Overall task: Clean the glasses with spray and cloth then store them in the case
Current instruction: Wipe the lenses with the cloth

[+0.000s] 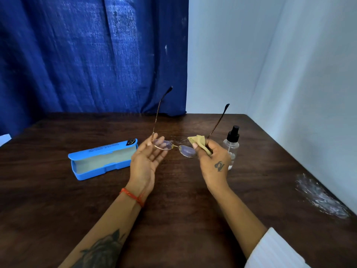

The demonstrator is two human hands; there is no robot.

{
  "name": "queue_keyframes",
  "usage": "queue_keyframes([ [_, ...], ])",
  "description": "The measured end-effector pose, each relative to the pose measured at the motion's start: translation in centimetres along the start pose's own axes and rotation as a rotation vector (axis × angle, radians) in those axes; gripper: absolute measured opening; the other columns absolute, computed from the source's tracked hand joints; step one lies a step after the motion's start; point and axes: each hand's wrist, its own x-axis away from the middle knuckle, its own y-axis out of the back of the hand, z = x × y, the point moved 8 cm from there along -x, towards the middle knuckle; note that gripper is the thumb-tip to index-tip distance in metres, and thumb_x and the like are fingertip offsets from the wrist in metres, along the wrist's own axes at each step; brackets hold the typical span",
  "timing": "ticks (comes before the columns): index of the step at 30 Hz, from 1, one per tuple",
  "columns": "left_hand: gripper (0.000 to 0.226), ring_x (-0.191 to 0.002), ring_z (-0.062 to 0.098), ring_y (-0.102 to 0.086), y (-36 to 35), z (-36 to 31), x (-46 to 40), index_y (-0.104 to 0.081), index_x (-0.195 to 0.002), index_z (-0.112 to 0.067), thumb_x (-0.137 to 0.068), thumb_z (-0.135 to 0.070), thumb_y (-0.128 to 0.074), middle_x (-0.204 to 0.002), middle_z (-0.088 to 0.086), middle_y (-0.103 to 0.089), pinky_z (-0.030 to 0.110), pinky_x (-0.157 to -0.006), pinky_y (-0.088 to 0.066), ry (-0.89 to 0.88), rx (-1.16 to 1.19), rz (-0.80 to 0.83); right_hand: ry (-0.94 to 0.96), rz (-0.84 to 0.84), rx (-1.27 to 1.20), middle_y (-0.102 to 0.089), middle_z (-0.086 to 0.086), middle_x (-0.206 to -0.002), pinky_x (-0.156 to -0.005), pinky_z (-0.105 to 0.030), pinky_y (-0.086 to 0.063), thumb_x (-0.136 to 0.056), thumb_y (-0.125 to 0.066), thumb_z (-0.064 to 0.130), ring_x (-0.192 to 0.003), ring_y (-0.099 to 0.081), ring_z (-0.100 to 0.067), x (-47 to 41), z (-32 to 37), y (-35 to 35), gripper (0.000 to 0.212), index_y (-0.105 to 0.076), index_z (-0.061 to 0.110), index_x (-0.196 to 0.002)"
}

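Note:
Thin gold-rimmed glasses [174,147] hang above the table with both temples unfolded and pointing up and away from me. My left hand [145,159] pinches the left lens rim between thumb and fingers. My right hand [211,160] holds a small olive-yellow cloth [200,143] pressed against the right lens. An open blue glasses case [103,158] with a pale lining lies on the table to the left. Just behind my right hand stands a clear spray bottle [231,146] with a black nozzle, upright.
The dark wooden table [173,200] fills the lower view. A blue curtain [92,55] hangs behind it and a white wall [289,64] closes the right side. Crumpled clear plastic [321,196] lies at the table's right edge.

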Motion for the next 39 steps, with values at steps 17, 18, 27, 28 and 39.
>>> queue_keyframes([
  [17, 0.019, -0.097, 0.022, -0.067, -3.4, 1.7, 2.1, -0.072, -0.076, -0.008, -0.063, 0.001, -0.063, -0.101, 0.009, -0.072, 0.031, -0.082, -0.056, 0.056, -0.084, 0.292, -0.084, 0.014, 0.028, -0.047, 0.017, -0.052, -0.048, -0.016, -0.029, -0.080, -0.070, 0.018, -0.047, -0.042, -0.001, -0.2, -0.6, 0.1, 0.011, -0.071, 0.008, -0.075],
  [18, 0.017, -0.096, 0.021, -0.067, -3.4, 1.7, 2.1, -0.072, -0.073, -0.010, -0.063, 0.000, -0.064, -0.098, 0.008, -0.073, 0.030, -0.080, -0.056, 0.047, -0.091, 0.300, -0.089, 0.008, 0.038, -0.048, 0.017, -0.051, -0.047, -0.017, -0.029, -0.080, -0.070, 0.018, -0.047, -0.042, -0.001, -0.2, -0.6, 0.2, 0.011, -0.070, 0.008, -0.074],
  [27, 0.016, -0.087, 0.016, -0.070, -1.3, 2.0, 1.0, -0.071, -0.072, -0.011, -0.076, 0.002, -0.063, -0.083, 0.003, -0.075, 0.022, -0.069, -0.056, -0.009, -0.102, 0.092, 0.000, 0.038, 0.092, -0.065, -0.001, -0.086, -0.066, -0.014, -0.042, -0.077, -0.074, 0.019, -0.078, -0.056, -0.013, 0.4, 1.1, 0.1, 0.018, -0.070, 0.010, -0.092],
  [28, 0.016, -0.085, 0.015, -0.070, -1.0, 1.9, 0.9, -0.071, -0.072, -0.011, -0.077, 0.002, -0.063, -0.081, 0.002, -0.075, 0.022, -0.068, -0.056, -0.018, -0.097, 0.070, 0.025, 0.008, 0.114, -0.063, -0.002, -0.090, -0.067, -0.006, -0.038, -0.074, -0.076, 0.017, -0.080, -0.053, -0.010, 0.5, 1.5, 0.4, 0.021, -0.068, 0.010, -0.093],
  [39, 0.011, -0.067, 0.006, -0.067, -0.4, 1.9, 0.8, -0.068, -0.085, -0.009, -0.078, -0.003, -0.063, -0.073, -0.003, -0.073, 0.020, -0.063, -0.056, -0.081, -0.120, -0.031, 0.242, -0.140, 0.224, -0.056, -0.015, -0.082, -0.065, 0.005, -0.032, -0.054, -0.082, -0.004, -0.068, -0.043, -0.004, 1.1, 4.2, 1.6, 0.025, -0.072, 0.011, -0.072],
])
